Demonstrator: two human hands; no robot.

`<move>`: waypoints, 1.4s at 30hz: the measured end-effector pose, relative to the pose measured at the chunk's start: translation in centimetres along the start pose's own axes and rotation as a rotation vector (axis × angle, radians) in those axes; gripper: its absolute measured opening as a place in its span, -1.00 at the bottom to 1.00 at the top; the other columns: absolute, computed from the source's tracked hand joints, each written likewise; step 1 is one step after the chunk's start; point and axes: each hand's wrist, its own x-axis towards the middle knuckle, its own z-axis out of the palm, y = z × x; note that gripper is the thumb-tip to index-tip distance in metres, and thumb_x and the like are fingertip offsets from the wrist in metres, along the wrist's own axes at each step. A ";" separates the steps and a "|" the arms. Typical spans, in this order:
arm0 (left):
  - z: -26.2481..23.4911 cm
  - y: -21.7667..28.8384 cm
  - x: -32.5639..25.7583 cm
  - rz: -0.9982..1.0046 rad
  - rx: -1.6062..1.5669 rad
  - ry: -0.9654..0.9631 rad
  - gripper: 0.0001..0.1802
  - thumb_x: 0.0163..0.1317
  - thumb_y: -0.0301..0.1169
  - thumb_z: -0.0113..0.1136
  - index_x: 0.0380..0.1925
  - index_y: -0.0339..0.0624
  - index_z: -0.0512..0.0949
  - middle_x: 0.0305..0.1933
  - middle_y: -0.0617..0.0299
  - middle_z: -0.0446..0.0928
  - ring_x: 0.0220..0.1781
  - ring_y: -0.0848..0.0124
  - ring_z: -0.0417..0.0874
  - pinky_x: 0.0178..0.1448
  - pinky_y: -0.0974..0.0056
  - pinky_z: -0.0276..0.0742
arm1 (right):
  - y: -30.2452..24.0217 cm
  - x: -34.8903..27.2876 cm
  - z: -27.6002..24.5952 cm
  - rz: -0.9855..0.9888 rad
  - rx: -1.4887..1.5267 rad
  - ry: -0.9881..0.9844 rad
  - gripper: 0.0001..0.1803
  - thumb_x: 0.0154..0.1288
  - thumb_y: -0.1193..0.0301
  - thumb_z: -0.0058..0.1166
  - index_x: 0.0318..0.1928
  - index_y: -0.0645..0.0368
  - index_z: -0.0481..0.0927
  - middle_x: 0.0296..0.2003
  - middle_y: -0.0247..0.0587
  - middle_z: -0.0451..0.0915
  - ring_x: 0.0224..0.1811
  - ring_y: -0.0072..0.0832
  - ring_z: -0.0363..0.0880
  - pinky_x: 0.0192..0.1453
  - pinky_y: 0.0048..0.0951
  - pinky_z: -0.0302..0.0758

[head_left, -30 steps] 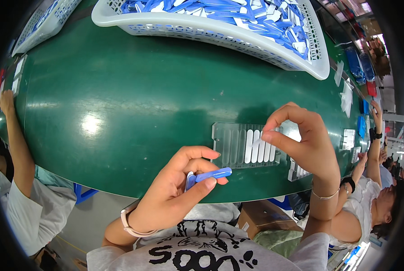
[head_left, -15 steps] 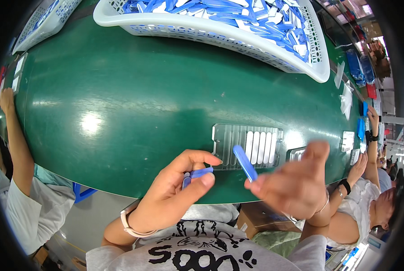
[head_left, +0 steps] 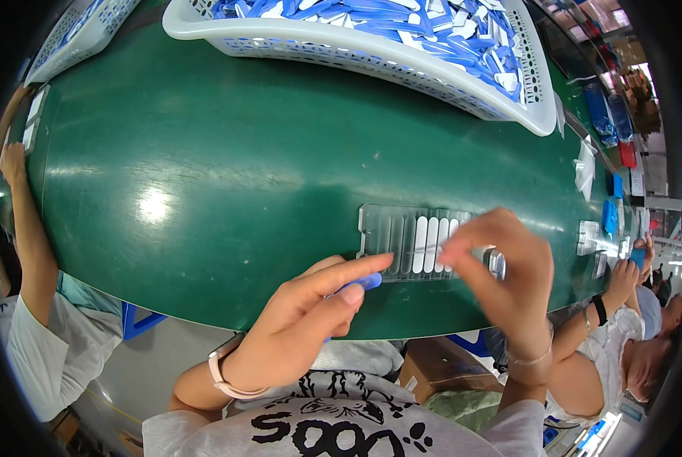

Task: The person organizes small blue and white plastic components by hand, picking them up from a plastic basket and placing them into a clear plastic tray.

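Observation:
A clear tray (head_left: 399, 213) with parallel slots lies near the table's front edge, several white rounded strips (head_left: 432, 244) filling its right part. My left hand (head_left: 299, 316) is closed around blue strips (head_left: 368, 281), one end poking out past the thumb. Its index finger reaches to the tray's front left part. Over the tray's right side is my right hand (head_left: 505, 270), thumb and index finger pinched together. A thin, blurred sliver shows at those fingertips; what it is, I cannot make out. The right hand covers part of the strips.
A white perforated basket (head_left: 356, 44) heaped with blue and white strips (head_left: 425, 23) stands at the back. Another basket (head_left: 78, 46) is at the far left. Beside my right hand sits a small clear case (head_left: 496, 263). Co-workers' arms (head_left: 32, 228) reach in from both sides.
My right hand has moved up and over the tray; the blue strip it held no longer shows there. My left index finger has stretched out toward the tray.

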 end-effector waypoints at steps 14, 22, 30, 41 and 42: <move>0.4 -0.1 -0.4 0.136 0.087 0.079 -0.68 0.29 -0.54 0.08 0.06 -0.28 0.40 -0.35 0.28 0.59 -0.38 0.70 0.40 -0.30 0.55 0.26 | 1.8 3.1 0.6 0.163 -0.005 -0.238 -0.68 -0.03 0.31 0.37 -0.25 0.09 0.60 -0.33 -0.37 0.56 -0.25 -0.44 0.44 -0.01 -0.41 0.20; 0.3 0.1 0.1 0.063 -0.103 -0.005 -0.65 0.30 -0.52 0.08 0.08 -0.28 0.37 -0.29 0.22 0.59 -0.41 0.67 0.41 -0.32 0.52 0.29 | 0.5 1.2 1.4 -0.364 0.294 -0.308 -0.84 -0.07 0.44 0.36 -0.40 0.07 0.68 -0.37 -0.38 0.65 -0.42 -0.49 0.52 -0.31 -0.49 0.38; 0.3 -0.5 0.3 -0.041 -0.499 -0.094 -0.54 0.14 -0.75 -0.16 0.06 -0.21 0.31 -0.06 -0.02 0.48 -0.27 0.50 0.39 -0.31 0.42 0.29 | 1.9 3.5 -0.4 -0.044 0.204 -0.242 -0.92 0.03 0.55 0.25 -0.41 0.24 0.61 -0.46 -0.23 0.59 -0.48 -0.33 0.47 -0.37 -0.42 0.43; -0.5 -0.5 -0.4 0.007 -0.352 -0.059 -0.50 0.03 -0.78 -0.19 0.01 -0.18 0.28 -0.07 -0.04 0.48 -0.31 0.48 0.36 -0.37 0.41 0.25 | 2.4 3.4 1.1 -0.105 -0.122 -0.250 -0.45 -0.22 0.40 0.45 -0.14 0.15 0.50 -0.20 -0.23 0.49 -0.17 -0.30 0.43 -0.08 -0.37 0.36; -0.6 -0.5 -0.4 0.011 -0.345 -0.058 -0.50 0.02 -0.78 -0.19 0.01 -0.18 0.28 -0.07 -0.03 0.48 -0.31 0.48 0.36 -0.37 0.41 0.25 | 2.7 3.1 1.1 -0.104 -0.125 -0.252 -0.45 -0.22 0.40 0.45 -0.14 0.15 0.50 -0.20 -0.23 0.49 -0.17 -0.30 0.43 -0.08 -0.37 0.36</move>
